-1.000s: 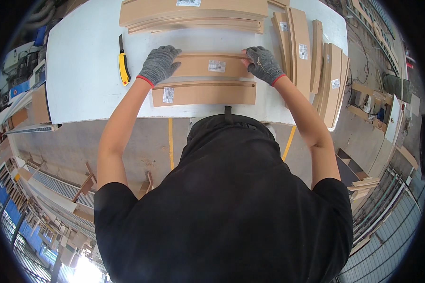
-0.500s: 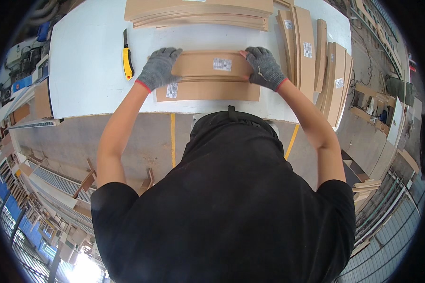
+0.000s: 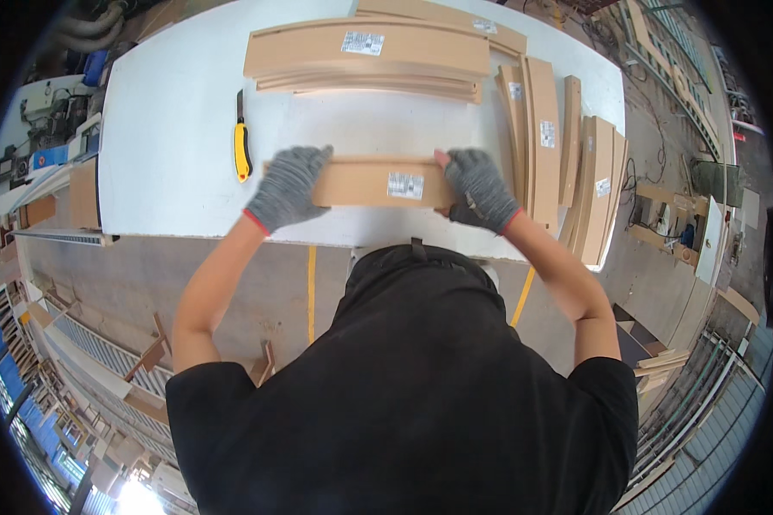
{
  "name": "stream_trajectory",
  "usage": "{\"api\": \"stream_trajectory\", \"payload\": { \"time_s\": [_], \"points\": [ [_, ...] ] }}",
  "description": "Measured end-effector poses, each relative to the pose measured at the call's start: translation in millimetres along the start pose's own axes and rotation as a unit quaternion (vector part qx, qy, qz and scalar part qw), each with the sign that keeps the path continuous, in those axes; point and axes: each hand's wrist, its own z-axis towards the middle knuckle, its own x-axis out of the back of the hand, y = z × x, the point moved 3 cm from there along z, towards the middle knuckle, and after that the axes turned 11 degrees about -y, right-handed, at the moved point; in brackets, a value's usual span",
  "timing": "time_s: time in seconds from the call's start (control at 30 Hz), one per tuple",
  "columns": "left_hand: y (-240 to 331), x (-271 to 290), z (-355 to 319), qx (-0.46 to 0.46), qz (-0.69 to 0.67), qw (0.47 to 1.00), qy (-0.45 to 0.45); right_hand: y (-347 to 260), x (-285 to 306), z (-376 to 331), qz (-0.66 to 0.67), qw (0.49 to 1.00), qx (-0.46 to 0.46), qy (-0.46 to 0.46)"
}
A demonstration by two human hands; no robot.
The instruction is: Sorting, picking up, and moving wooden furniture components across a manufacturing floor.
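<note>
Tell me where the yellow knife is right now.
In the head view, the yellow knife lies toward the left of the white table, just beyond the left hand, near the long brown stack's left end.

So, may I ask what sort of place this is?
Probably a workshop: stacked boards and a knife lie on a white table, and yellow lines mark the floor.

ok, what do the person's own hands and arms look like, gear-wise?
Left hand and right hand: grey knit-looking fabric gloves with thin red cuff edges. The right glove seems to leave some fingertips uncovered. Forearms bare; short, plain black fabric sleeves end above the elbows. No cables or markings visible on the arms.
</note>
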Motion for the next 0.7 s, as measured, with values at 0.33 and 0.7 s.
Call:
{"api": "stream_trajectory", "payload": {
  "time_s": [0.33,0.7],
  "points": [
    [-99.7,183.3,79.9,0.075,0.094,0.985,0.124,106.9,139.5,135.2,-0.114,0.989,-0.033,0.089],
    [-90.1,198.3,83.1,0.086,0.097,0.988,0.084,97.6,146.1,130.7,-0.09,0.992,-0.079,0.047]
  ]
}}
